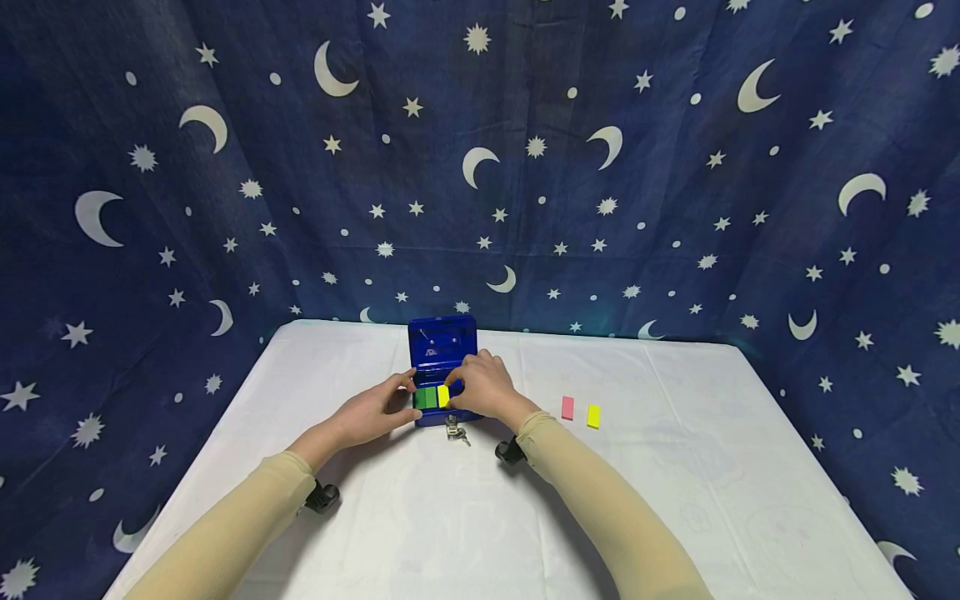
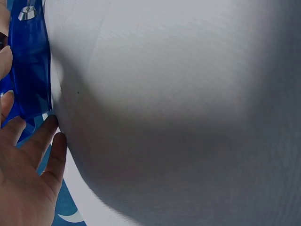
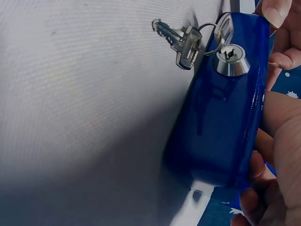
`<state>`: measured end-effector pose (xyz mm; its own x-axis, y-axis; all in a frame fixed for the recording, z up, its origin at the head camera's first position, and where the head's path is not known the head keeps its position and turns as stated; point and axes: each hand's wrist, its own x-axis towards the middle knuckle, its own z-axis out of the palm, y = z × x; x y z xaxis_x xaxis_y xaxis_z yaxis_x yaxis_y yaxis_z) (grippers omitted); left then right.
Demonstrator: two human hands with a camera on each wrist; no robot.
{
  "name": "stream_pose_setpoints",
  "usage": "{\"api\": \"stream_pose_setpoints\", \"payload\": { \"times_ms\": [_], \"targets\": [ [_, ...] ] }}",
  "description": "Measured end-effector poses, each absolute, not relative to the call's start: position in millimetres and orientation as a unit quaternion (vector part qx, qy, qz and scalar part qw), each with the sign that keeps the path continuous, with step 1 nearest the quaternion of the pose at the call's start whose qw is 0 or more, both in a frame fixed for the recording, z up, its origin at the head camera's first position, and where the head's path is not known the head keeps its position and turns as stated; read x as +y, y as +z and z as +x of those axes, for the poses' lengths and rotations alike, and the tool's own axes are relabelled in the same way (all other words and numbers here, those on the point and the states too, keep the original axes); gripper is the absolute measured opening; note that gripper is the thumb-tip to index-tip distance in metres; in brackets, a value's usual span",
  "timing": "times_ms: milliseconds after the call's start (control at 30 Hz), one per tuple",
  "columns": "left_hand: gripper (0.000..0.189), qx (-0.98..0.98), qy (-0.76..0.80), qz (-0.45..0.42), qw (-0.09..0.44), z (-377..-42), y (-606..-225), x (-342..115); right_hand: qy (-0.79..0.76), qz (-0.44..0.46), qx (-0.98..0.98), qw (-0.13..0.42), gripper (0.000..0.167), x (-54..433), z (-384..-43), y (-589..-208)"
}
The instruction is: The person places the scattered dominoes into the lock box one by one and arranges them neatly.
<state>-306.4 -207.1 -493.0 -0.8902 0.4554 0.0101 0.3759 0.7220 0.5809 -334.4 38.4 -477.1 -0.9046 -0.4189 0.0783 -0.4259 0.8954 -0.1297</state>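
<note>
A blue metal cash box stands on the table with its lid raised at the back. Green blocks lie side by side in its left part. My left hand grips the left side of the box, thumb at the front corner and fingers farther back. Over the right part of the box, my right hand pinches a yellow block beside the green ones. The right wrist view shows a key in the front lock, with a second key hanging from the ring.
To the right of the box, a pink block and another yellow block lie apart on the white-covered table. A dark blue curtain with moons and stars hangs behind and at both sides.
</note>
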Motion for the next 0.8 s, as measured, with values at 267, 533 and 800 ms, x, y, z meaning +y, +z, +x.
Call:
{"api": "stream_pose_setpoints", "payload": {
  "times_ms": [267,533,800],
  "targets": [
    [0.075,0.925,0.299,0.224,0.068,-305.2,-492.2,-206.7,0.063,0.214,-0.974,0.024,0.039,36.2,-335.2,-478.5],
    [0.078,0.927,0.294,0.224,0.068,-305.2,-492.5,-207.3,0.055,0.211,-0.976,0.022,0.039,35.4,-336.5,-480.4],
    [0.059,0.928,0.291,0.222,0.071,-307.4,-492.7,-205.8,0.060,0.213,-0.975,0.015,0.039,34.2,-338.0,-480.9]
  ]
}}
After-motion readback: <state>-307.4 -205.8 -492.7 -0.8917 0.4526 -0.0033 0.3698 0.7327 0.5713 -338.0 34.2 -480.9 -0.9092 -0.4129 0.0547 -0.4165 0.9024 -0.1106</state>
